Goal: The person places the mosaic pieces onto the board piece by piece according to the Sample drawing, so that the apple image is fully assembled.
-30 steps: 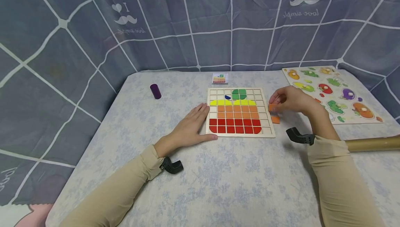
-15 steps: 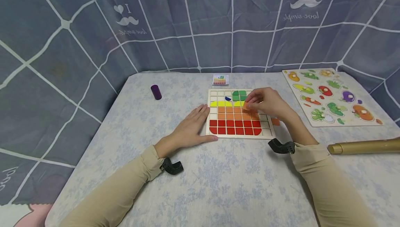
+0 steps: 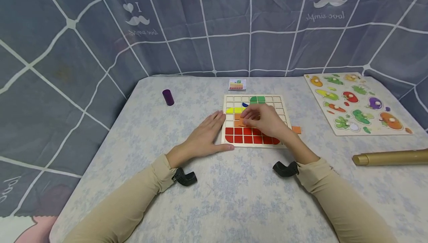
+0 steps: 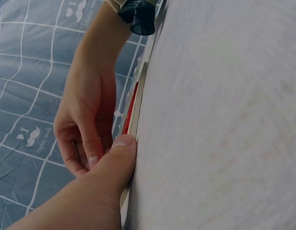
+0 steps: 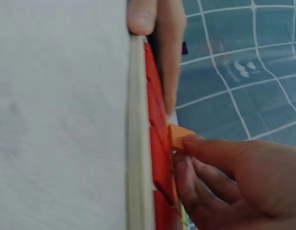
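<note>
A square wooden grid board lies on the table, bearing red tiles, orange tiles, yellow, green and dark blue pieces. My left hand rests flat against the board's left side, its thumb on the near edge. Over the orange rows, my right hand pinches a small orange square tile between thumb and fingers. That hand covers part of the orange and yellow rows. Another orange tile lies just beyond the board's right edge.
Behind the board is a small picture card. A dark purple cylinder lies at the back left. On the right are a vegetable puzzle board and a gold tube. A grey-blue patterned curtain hangs behind.
My right hand has lifted an orange tile from beside the board's right edge and carried it left over the orange rows. The left hand has stayed in place.
</note>
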A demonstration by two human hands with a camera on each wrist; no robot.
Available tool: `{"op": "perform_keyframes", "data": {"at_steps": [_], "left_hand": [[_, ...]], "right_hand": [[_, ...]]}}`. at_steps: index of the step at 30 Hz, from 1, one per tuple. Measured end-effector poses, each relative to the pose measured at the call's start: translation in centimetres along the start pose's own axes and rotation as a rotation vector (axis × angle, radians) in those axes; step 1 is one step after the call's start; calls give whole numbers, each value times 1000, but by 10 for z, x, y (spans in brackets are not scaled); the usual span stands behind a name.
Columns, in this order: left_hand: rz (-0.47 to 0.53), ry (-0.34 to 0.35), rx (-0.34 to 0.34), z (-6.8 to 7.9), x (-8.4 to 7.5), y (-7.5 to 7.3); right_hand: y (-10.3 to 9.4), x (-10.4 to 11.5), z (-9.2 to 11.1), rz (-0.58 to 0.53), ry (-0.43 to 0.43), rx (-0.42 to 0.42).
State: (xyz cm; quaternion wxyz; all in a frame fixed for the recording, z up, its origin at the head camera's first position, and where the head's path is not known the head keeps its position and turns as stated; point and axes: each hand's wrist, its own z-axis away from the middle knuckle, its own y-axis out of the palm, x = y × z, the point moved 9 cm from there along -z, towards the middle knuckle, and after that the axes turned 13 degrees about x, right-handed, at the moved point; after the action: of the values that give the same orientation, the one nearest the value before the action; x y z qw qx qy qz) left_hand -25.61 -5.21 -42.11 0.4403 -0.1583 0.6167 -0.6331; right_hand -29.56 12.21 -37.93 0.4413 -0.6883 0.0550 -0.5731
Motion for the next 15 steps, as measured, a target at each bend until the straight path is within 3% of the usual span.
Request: {"op": "perform_keyframes", "data": {"at_steps": [15], "left_hand": [[-10,-2,2,0,1,0]], "right_hand": [[13,13,-1,55,-87,-47]]}}
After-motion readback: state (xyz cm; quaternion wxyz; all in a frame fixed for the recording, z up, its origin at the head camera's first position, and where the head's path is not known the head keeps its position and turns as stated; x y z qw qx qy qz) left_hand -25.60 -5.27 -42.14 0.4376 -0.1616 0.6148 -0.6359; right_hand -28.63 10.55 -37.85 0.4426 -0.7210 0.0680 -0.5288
